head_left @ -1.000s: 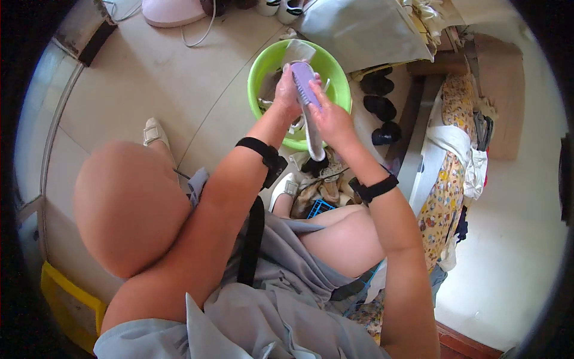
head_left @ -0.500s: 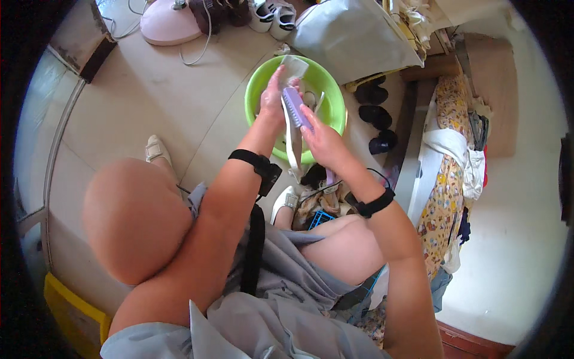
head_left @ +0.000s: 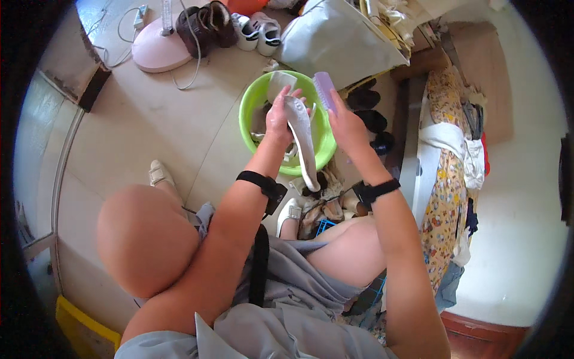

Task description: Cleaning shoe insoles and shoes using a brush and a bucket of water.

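My left hand (head_left: 277, 121) grips one end of a white insole (head_left: 304, 141), foam-spotted near the fingers. Its other end hangs down past the near rim of a lime-green basin (head_left: 246, 127). In my right hand (head_left: 348, 128) is a lilac scrubbing brush (head_left: 323, 90), lifted to the right of the insole and apart from it, bristles facing left. Inside the basin, partly hidden by my left hand, lie pale pieces and a whitish translucent block (head_left: 282, 81) at the far side; I cannot make out their kind.
Dark shoes (head_left: 373, 119) line the floor right of the basin. Beyond it stand a large grey-white bag (head_left: 335, 45), white sneakers (head_left: 257, 36), brown shoes (head_left: 209, 27) and a pink round base (head_left: 162, 48) with a cord. A bed with patterned bedding (head_left: 445, 179) is at right.
The brush has moved off the insole, up and to the right. The insole has turned from edge-on to show its broad face. The whole view has shifted slightly.
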The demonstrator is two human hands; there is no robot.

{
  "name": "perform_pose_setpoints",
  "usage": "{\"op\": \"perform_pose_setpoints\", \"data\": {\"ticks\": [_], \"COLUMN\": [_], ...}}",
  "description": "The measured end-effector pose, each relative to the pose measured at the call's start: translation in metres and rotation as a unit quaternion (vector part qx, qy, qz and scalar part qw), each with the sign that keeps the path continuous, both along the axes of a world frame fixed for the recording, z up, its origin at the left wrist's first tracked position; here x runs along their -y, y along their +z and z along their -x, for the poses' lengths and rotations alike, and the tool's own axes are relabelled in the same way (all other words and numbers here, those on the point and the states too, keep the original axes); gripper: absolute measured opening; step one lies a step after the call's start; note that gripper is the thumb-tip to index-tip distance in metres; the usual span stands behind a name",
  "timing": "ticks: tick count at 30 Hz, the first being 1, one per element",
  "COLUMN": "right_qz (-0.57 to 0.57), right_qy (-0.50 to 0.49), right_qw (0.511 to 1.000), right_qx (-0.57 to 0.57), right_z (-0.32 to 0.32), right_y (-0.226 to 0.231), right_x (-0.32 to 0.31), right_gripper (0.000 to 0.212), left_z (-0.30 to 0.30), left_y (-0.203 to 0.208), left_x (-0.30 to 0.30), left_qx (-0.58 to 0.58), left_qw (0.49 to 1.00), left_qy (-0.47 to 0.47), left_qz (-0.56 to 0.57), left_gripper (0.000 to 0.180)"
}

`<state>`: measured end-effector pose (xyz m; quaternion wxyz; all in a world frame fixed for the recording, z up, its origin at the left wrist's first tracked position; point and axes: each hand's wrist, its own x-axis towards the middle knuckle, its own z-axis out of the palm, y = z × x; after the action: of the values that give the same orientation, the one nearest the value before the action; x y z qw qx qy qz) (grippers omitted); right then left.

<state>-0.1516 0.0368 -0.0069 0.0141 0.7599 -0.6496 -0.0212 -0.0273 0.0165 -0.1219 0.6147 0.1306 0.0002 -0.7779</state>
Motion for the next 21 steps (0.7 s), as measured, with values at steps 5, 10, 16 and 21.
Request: {"op": "perform_pose_setpoints", "data": {"ticks": [5,10,16,21], "right_qz": [-0.077,-0.131,-0.020,-0.020], "right_qy": [0.140,0.064,0.082,0.010], "right_qw": [0.983,0.989,0.996,0.997], "right_qx": [0.094,0.014,-0.040,-0.068], "right_z": [-0.011,-0.030,-0.022,-0.017], "right_y": [-0.006,-0.007,-0.015,-0.004], "right_x": [-0.036,-0.031,-0.016,0.006], "right_gripper": [0.055,0.052,0.055,0.055], "left_z": [-0.024,-0.010,0.004,0.030], "left_y": [-0.009,-0.001,0.012,0.009], "left_x": [0.014,0.003,0.001,-0.018], "left_qx": [-0.029,-0.150,-0.126,-0.019], "left_qw": [0.995,0.988,0.991,0.992], "left_qy": [0.092,0.023,-0.030,-0.115], "left_qz": [-0.008,-0.043,0.015,-0.045], "left_gripper": [0.041,0.040,0.038,0.043]}}
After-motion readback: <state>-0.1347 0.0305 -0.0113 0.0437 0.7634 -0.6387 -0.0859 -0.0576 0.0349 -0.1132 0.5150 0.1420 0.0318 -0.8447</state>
